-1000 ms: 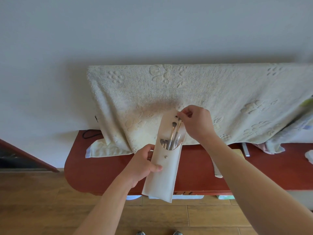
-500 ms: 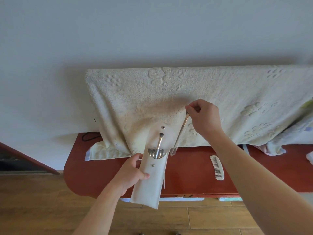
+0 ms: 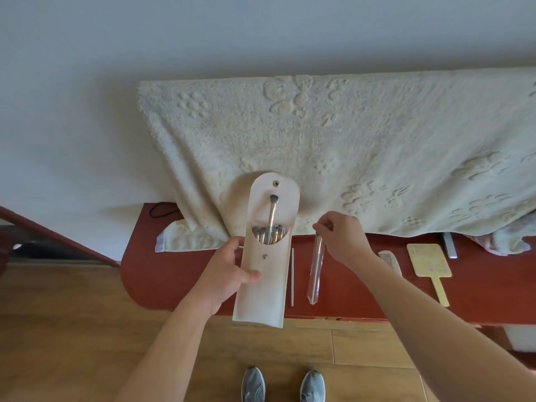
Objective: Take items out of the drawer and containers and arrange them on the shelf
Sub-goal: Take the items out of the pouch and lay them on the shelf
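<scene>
Head view. Grips pouch (image 3: 266, 285) in left hand (image 3: 229, 274), remaining brushes (image 3: 268, 235) inside. Pinches clear-handled brush (image 3: 315, 271) in right hand (image 3: 339, 239): half-drawn a moment ago, now fully out, dangling over red shelf (image 3: 174, 274). Ready for laying beside thin stick (image 3: 292, 277).

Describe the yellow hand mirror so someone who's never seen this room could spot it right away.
Look at the dark red shelf below the hanging cream towel. Toward its right end, just right of the white comb, lies the hand mirror: the only pale yellow square with a long handle.
</scene>
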Demonstrator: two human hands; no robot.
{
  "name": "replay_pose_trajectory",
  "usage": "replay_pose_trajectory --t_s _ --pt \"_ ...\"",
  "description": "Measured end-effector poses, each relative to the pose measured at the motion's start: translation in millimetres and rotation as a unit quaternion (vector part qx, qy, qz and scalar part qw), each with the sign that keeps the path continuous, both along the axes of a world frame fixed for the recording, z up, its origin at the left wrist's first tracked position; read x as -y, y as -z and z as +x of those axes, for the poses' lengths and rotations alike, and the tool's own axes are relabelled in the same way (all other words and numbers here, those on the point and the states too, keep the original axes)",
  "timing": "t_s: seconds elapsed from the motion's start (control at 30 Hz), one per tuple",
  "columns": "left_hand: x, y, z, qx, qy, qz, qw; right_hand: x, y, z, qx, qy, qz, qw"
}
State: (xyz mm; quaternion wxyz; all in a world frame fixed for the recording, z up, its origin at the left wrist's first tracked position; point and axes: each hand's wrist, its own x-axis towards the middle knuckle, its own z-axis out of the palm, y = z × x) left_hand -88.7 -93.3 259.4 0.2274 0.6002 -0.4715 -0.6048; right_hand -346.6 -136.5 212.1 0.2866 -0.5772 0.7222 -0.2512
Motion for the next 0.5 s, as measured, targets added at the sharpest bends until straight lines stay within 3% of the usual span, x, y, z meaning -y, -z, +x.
replay_pose_trajectory --t_s 0.27,0.5 --pt "7.7 24.3 -5.0 -0.010 0.011 0.007 1.000 9.2 76.8 -0.5 0.006 -0.009 0.075 0.997" --pt "13.1 43.3 -15.5 -0.032 0.008 0.005 0.999 12.4 123.0 -5.2 -0.049 -0.052 0.066 0.995"
